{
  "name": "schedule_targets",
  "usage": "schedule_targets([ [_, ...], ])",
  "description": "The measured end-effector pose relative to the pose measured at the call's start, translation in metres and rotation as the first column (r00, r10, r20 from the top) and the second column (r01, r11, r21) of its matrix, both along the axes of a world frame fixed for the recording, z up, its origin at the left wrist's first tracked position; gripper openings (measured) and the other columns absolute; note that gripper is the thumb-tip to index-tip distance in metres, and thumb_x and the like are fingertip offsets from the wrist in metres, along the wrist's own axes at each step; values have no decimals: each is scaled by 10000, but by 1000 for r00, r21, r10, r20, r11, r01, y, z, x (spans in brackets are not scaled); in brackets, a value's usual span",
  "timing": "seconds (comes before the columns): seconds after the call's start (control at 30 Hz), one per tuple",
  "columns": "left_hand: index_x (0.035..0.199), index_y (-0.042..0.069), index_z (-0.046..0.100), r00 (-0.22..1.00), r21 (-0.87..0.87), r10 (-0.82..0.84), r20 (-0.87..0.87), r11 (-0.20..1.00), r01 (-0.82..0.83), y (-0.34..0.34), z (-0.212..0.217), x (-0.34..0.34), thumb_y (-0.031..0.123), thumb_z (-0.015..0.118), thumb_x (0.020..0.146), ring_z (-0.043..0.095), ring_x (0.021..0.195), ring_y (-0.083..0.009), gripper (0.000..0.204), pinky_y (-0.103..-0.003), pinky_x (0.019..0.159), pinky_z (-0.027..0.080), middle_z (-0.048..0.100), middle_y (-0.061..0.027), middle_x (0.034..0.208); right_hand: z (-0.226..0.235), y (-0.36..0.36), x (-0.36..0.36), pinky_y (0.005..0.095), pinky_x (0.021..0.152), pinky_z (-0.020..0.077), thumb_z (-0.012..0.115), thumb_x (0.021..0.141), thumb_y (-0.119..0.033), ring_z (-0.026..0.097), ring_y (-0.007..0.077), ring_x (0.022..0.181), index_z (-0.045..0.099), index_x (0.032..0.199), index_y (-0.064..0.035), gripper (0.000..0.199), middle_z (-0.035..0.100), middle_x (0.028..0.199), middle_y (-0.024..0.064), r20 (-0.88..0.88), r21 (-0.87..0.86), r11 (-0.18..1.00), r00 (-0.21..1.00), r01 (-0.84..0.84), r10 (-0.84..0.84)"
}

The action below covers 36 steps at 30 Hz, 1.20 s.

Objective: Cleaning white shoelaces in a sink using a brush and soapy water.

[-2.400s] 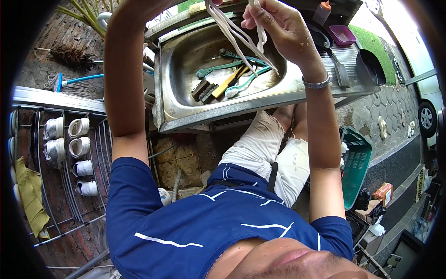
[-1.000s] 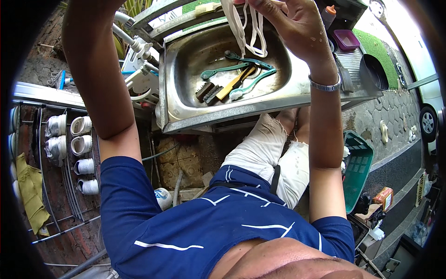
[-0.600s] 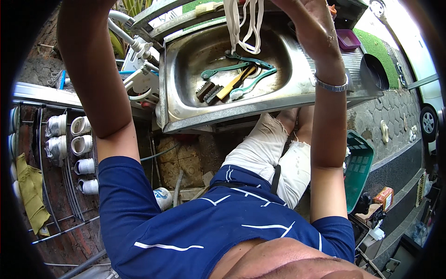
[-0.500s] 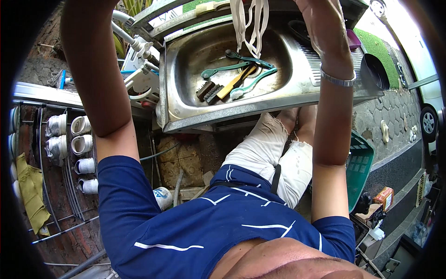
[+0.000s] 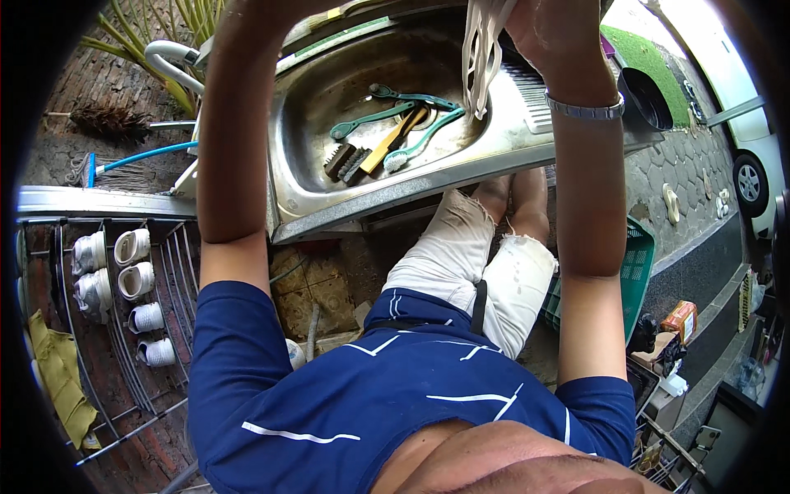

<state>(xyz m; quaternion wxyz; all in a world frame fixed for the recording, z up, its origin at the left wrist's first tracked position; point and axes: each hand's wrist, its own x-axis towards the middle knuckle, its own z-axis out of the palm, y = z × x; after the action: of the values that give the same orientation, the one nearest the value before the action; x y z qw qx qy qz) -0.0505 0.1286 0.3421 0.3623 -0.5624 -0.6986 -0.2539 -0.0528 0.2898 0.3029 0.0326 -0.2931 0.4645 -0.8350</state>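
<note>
- Your right hand is raised above the sink, grip clenched on white laces that dangle down over the basin's right side.
- Your left hand is out of view past the top edge; only the forearm shows, crossing the sink's left rim, so I cannot tell how that grip stands.
- A silver bracelet circles your right wrist, just above the sink's ribbed drainboard.
- Down in the sink, below the hanging laces, lie green-handled brushes and a wooden-handled brush, touching and crossing each other near the drain.
- A white pipe bends at the sink's left, with a blue hose below it.
- Further left of the sink, a wire rack carries white shoes in a row and a yellow cloth.
- To the sink's right and below, a green basket stands beside your knee.
</note>
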Motion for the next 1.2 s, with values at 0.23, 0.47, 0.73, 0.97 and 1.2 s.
schedule_targets([
  [0.23,1306,8,529,314,391,-357,880,919,-50,51,-148,-21,305,591,1016,672,1003,-179,420,-331,968,528,677,-125,1088,-30,30,-19,245,386,225,515,1010,-456,289,72,414,397,646,-195,463,304,534,-66,267,-368,898,897,-242,352],
  [0.47,905,99,504,-83,464,-462,883,885,16,86,-186,-15,372,550,1041,342,592,-57,309,-248,572,340,347,58,691,-75,52,-34,255,377,222,519,1031,-423,258,76,397,375,683,-187,445,266,536,-63,306,26,952,904,305,-298],
  [0.73,852,89,530,-112,429,-427,897,903,-11,100,-192,-26,408,515,1052,345,587,-67,376,-253,557,342,348,53,689,-94,86,-49,235,437,353,494,1049,-405,391,99,470,466,750,-134,405,369,587,-36,302,-305,952,945,-31,127],
  [0.97,1050,84,547,-137,608,-602,786,794,2,85,-191,-49,369,484,1067,455,622,-81,292,-249,609,464,431,42,749,-94,78,-32,247,703,535,619,990,-390,634,110,796,554,1202,3,450,625,912,45,70,240,877,894,416,-443],
  [1.2,1083,43,590,51,541,-541,840,841,2,69,-201,-46,340,489,1067,496,619,-64,314,-240,639,486,474,38,703,-111,94,-16,297,794,554,598,950,-564,653,152,923,561,1242,-22,617,644,1078,63,303,588,782,839,208,-451],
])
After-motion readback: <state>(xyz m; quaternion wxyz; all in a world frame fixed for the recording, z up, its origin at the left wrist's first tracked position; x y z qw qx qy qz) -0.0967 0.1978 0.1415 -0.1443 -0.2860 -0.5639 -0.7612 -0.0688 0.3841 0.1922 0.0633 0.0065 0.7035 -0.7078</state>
